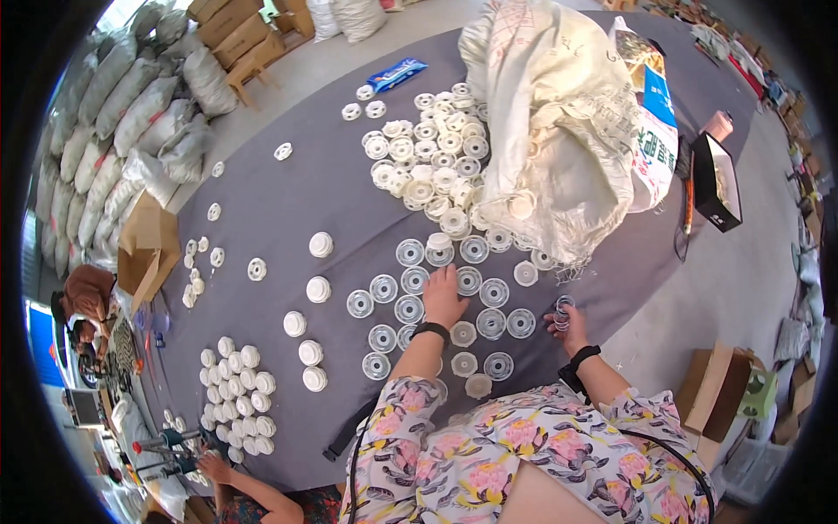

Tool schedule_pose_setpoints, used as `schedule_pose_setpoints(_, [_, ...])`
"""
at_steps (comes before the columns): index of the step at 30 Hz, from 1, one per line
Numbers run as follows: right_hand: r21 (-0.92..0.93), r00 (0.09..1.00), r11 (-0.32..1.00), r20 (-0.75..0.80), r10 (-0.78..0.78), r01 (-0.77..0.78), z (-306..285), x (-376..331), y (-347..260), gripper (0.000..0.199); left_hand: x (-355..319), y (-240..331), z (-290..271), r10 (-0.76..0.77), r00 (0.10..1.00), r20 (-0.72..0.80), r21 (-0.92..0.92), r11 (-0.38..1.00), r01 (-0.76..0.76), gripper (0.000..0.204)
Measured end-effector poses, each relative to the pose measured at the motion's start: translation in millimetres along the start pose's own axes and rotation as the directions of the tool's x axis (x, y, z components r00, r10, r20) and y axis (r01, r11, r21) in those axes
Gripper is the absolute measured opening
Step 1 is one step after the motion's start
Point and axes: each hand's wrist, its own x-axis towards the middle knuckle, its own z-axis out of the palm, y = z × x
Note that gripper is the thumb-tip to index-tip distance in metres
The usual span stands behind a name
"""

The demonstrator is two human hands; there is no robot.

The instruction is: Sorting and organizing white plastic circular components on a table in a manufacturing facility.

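A loose group of flat, round, translucent grey discs with ringed centres (493, 292) lies right of centre in the frame, with a small white round piece (439, 240) on top of one of them. The left hand (446, 301) reaches over the group, its fingertips at the edge of that disc; I cannot tell whether its grip pinches the disc or merely rests on it. To the right, the right hand (569, 326) has its grip closed, fingers and thumb pinching thin clear rings (563, 307) just above the tabletop (305, 192), which is covered in dark grey cloth. Above the discs, a pile of cream-white plastic wheel-shaped parts (428, 148) sits beside a large cream woven sack (559, 131). A blue shiny packet (397, 76) lies at upper centre, and an open black rectangular box (717, 182) at upper right. Left of the discs are a column of white domed round pieces (318, 289) and, lower left, a dense cluster of similar ones (236, 402). Beyond, stuffed pale sacks (131, 105) are heaped at upper left, and an open brown cardboard box (717, 393) stands at lower right. A co-worker's hand (214, 467) shows at lower left.
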Motion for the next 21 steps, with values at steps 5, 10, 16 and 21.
schedule_pose_setpoints(5, [-0.01, 1.0, 1.0, -0.021, -0.005, 0.005, 5, -9, -6, 0.029, -11, -14, -13, -0.041, 0.997, -0.065, 0.07, 0.996, 0.046, 0.07])
schedule_pose_setpoints(10, [-0.04, 1.0, 0.999, -0.024, 0.012, -0.013, 10, -10, -8, 0.029, -23, -26, -15, -0.051, 0.998, -0.037, 0.112, 0.992, 0.055, 0.062])
schedule_pose_setpoints(16, [-0.045, 1.0, 0.999, -0.013, 0.018, -0.018, 8, -8, -8, 0.03, -15, -15, -12, -0.012, 0.999, -0.04, 0.203, 0.979, 0.019, 0.059])
schedule_pose_setpoints(21, [-0.028, 0.999, 0.999, -0.031, 0.027, -0.028, 9, -7, -6, 0.031, -16, -35, -23, -0.137, 0.945, -0.296, -0.293, 0.955, 0.047, 0.055])
